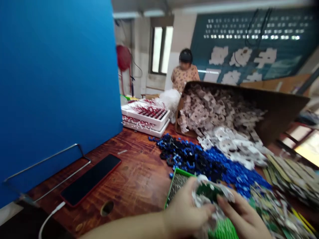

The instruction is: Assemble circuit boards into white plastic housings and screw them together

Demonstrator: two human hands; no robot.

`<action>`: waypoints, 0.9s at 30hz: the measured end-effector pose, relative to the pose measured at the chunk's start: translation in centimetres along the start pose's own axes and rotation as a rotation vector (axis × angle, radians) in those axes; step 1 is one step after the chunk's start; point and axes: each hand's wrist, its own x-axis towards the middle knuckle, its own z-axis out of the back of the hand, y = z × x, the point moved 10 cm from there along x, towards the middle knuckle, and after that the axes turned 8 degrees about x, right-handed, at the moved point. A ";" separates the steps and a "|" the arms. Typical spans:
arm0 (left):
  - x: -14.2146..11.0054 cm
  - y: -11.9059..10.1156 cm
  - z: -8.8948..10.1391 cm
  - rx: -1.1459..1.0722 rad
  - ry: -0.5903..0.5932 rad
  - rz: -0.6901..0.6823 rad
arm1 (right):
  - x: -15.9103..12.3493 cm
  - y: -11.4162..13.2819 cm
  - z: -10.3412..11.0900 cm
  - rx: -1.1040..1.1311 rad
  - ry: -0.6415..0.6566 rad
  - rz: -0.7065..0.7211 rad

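Note:
My left hand [183,210] is closed on one side of a white plastic shell [203,181], which is blurred by motion. A dark green circuit board [208,192] lies against this shell. From the other side my right hand [243,212] grips the same pair, its thumb on the board. Just behind my left hand stands a green tray [170,191] of small metal pieces that look like screws [179,182]. Under my hands a bright green ridged surface [224,229] shows in part.
Blue and black plastic parts [191,157] lie heaped beyond my hands. A tipped cardboard box [276,116] spills white shells [229,146]. Circuit boards [274,209] pile up at right. White trays [147,119], a phone [91,179], a blue panel [59,83] and a seated person [184,74] are beyond.

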 end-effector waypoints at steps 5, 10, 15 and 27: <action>0.4 -0.2 0.3 -0.037 -0.071 0.024 | -0.5 2.1 -1.2 0.041 0.109 0.026; 0.6 0.9 0.1 -0.036 -0.039 0.091 | -0.6 1.6 -1.8 0.140 0.186 -0.056; 0.5 1.1 0.1 -0.027 -0.045 0.100 | -0.3 1.6 -1.6 0.253 0.206 -0.096; 0.5 2.1 -0.2 -0.141 -0.071 0.224 | 0.1 0.7 -1.6 0.090 0.200 -0.122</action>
